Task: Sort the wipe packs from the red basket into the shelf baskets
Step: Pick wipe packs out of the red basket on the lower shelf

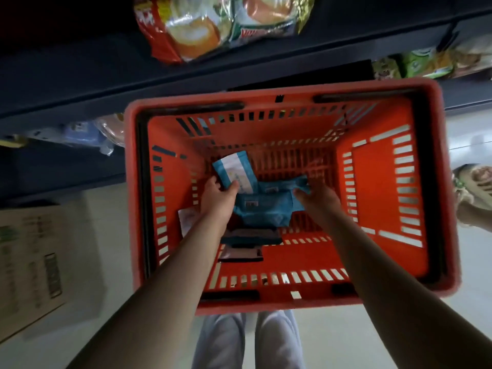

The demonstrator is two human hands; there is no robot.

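A red basket [378, 187] stands on the floor below me, seen from above. Both my hands reach down into it. My left hand [218, 195] pinches a blue-and-white wipe pack [233, 169] and holds it tilted above the basket floor. My right hand [318, 201] grips the right end of a larger blue wipe pack [266, 206] lying in the middle. A few more packs [245, 246], dark and white, lie under my left forearm near the basket's near wall. A small white pack [187, 219] leans against the left wall.
Dark blue shelves [80, 83] rise behind the basket, holding colourful snack bags [202, 30] and green packs [426, 63]. A cardboard box [29, 262] lies on the floor at left. Another person's shoe [474, 187] is at the right. My legs [247, 339] are below the basket.
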